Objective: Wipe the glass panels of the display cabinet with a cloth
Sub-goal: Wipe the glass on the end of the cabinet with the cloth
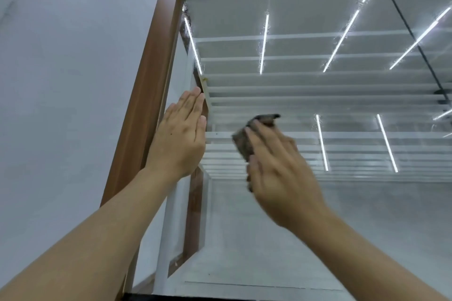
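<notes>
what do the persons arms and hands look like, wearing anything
Two bare arms: the left forearm and right forearm show no sleeves. The left hand and right hand wear no visible gloves, rings or watch. A small dark spot marks the left hand's back.

Bright, even light. Reflected light strips (264, 44) glare white across the glass panel (305, 19) from twelve to three o'clock. The right hand (281, 171) is motion-blurred, and the frame edges bow.

cloth (244, 142): dark brown-grey | cabinet frame (151, 61): reddish-brown woodgrain | wall (61, 80): pale grey
</notes>
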The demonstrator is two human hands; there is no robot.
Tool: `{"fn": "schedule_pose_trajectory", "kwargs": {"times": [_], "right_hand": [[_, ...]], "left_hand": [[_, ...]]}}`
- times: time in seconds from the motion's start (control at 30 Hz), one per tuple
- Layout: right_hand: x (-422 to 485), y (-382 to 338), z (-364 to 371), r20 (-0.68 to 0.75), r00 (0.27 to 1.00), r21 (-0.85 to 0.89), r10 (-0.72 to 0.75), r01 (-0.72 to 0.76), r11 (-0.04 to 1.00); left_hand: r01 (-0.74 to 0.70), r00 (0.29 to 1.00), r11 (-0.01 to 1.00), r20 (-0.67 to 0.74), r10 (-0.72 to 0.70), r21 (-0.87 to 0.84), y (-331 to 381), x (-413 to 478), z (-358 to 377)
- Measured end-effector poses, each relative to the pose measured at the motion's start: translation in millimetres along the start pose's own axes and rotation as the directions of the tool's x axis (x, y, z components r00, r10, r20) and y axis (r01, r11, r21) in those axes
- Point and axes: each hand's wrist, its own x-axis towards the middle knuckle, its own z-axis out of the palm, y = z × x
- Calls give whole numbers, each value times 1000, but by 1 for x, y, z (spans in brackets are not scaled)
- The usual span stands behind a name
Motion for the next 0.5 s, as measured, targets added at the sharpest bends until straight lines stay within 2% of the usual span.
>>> {"fn": "schedule_pose_trajectory", "kwargs": {"times": [0.1,0.17,0.2,0.23,0.3,0.37,0.43,0.5], "right_hand": [[37,42,-12,-79,979,-3,188,-188,982],[85,45,-9,-91,944,20,318,-318,948],[100,35,-5,-93,937,29,336,-335,942],[106,21,0,-85,949,38,304,-302,953],[85,-2,8,-30,995,34,98,-97,995],[40,0,5,19,998,16,-53,53,998],[12,31,-10,3,999,5,-33,33,999],[19,72,-24,-72,993,-9,93,-94,996]], "left_hand": [[14,1000,1000,-10,-14,27,2,-1,1],[14,1000,999,-6,-14,31,2,-1,2],[12,1000,999,-4,-11,31,1,-1,1],[8,1000,1000,-2,-8,30,1,-1,1],[3,1000,1000,-4,-3,20,-1,0,1],[10,1000,1000,-10,-10,7,-1,0,-1],[42,999,999,-10,-42,8,4,2,-1],[108,994,994,-18,-108,23,16,5,-1]]}}
